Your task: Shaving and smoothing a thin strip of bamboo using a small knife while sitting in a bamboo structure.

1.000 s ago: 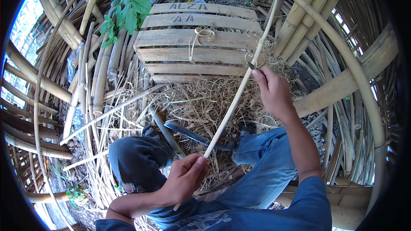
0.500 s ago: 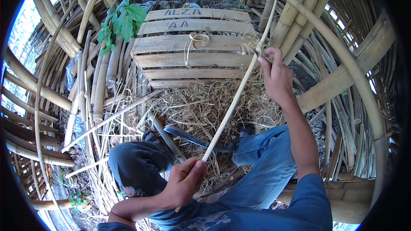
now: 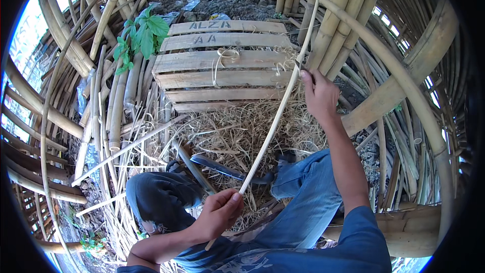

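Note:
A long pale bamboo strip (image 3: pixel 273 127) runs slantwise from my lap up toward the far right. My left hand (image 3: pixel 220 213) is closed round its lower part, and a short end sticks out below the fist. Higher up, my right hand (image 3: pixel 322 93) is closed, thumb beside the strip. From its fingers a small dark blade, seemingly of a knife (image 3: pixel 298 64), lies against the strip; its handle is hidden in the hand. Beneath the strip, between my feet, a large knife with a dark curved blade (image 3: pixel 220 167) rests on the shavings.
A slatted wooden crate (image 3: pixel 217 60) with curled shavings on it stands ahead. Thin shavings (image 3: pixel 222 126) cover the ground before it. Bamboo poles (image 3: pixel 348 20) rise at the right, cut bamboo pieces (image 3: pixel 118 106) lie at the left, beside a green plant (image 3: pixel 146 35).
The view has shifted slightly. My right hand and the small blade have slid a little down the strip toward me, with the fingers turned lower. My left hand keeps its hold.

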{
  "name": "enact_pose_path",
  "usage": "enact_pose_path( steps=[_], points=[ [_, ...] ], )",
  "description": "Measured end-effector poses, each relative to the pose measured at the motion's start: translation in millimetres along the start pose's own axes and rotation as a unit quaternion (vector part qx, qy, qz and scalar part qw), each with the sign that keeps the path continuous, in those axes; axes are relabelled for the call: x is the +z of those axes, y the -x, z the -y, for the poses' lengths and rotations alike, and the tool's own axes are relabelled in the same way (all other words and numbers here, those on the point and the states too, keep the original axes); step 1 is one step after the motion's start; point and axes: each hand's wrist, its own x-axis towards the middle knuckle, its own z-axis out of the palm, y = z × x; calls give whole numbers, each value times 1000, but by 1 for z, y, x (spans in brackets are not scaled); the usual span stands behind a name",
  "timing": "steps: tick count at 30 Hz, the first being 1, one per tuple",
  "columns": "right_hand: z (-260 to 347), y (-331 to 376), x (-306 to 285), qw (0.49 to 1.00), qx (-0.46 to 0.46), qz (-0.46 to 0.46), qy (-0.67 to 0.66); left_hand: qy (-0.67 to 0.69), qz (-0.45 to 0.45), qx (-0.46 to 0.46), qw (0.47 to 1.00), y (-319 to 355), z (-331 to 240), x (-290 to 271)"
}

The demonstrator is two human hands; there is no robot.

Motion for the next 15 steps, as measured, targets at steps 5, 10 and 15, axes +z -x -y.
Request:
enact_pose_path(
  steps=[5, 10, 15],
  points=[
    [36, 14, -2, 988, -139, -48, -45, -10, 30, 10, 999, -12, 1, -9],
    [84, 34, -10, 973, -201, -54, -98, 37, -19, 82, 996, -27, -28, 6],
    [88, 29, -14, 963, -113, 74, -234, 27, -23, 128, 991, -33, -26, 8]
  ],
)
